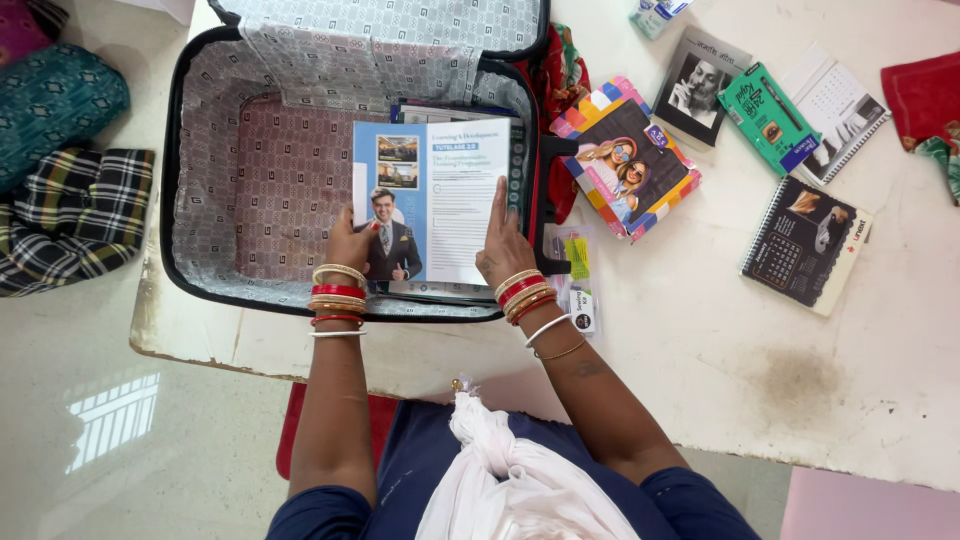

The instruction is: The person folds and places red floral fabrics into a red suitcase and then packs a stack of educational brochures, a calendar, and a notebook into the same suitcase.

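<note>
A pale, smooth table (700,330) is filling most of the view, its near edge chipped and stained. On it an open suitcase (205,180) is lying flat, a rounded rectangle with a dark rim and a soft grey patterned fabric lining; its lid is standing open at the far side.

To the left, a folded black-and-white checked cloth (70,215) is resting beside a teal patterned cushion (55,95). To the right of the suitcase, well apart from the hands, flat printed things are lying scattered: a glossy magazine with a bright striped border (625,160), a dark spiral notebook (805,245), a white spiral calendar (840,105), a black-and-white booklet (700,85) and a slim green box (770,120).

A glossy blue-and-white brochure (435,200), a thin paper rectangle, is sitting inside the right part of the suitcase, on top of other flat papers.

The left hand (350,240) is gripping the brochure's lower left edge, fingers curled around it. The right hand (503,245) is lying against the brochure's right edge with fingers straight and together, pointing away from the person. Both wrists are wearing stacks of round red, gold and white bangles (338,295).
</note>
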